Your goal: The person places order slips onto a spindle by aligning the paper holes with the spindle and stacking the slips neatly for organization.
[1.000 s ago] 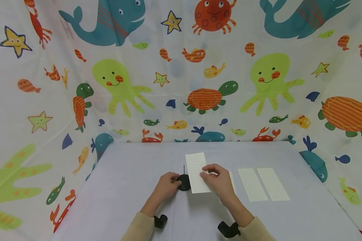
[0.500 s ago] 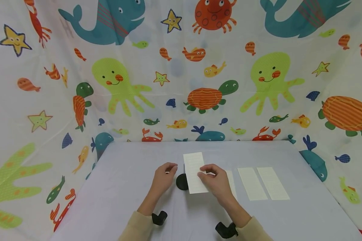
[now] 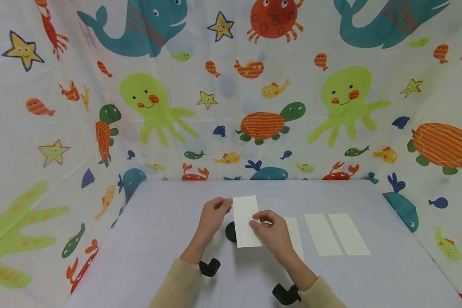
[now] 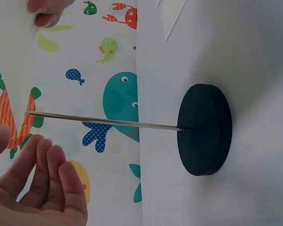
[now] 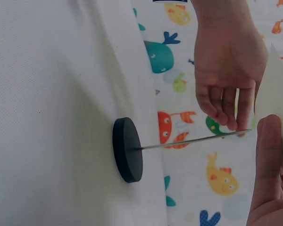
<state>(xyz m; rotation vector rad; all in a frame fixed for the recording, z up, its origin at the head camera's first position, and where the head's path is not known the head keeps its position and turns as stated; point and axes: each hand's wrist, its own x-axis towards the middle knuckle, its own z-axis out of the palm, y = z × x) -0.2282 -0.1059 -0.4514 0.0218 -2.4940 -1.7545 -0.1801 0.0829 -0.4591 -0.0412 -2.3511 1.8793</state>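
Note:
A receipt spike (image 4: 205,129) stands upright on the table, a black round base with a thin metal rod. My right hand (image 3: 271,233) pinches the right edge of a white lined paper slip (image 3: 246,222) between thumb and fingers. In the head view the slip hides the rod and part of the base; in the right wrist view it is close to the rod's tip. My left hand (image 3: 213,216) is at the slip's upper left corner. Its thumb and slightly bent fingers (image 4: 54,174) stand apart near the rod tip, seemingly holding nothing. Whether they touch the slip, I cannot tell.
Two white paper slips lie side by side on the right, the inner slip (image 3: 322,234) and the outer slip (image 3: 349,234). Another slip (image 3: 294,235) lies partly behind my right hand. A cloth with sea animals (image 3: 262,77) hangs behind the white-covered table (image 3: 161,222).
My left hand has let go of the spike's base and risen to the slip's upper left corner. My right hand has brought the slip slightly left, covering more of the spike.

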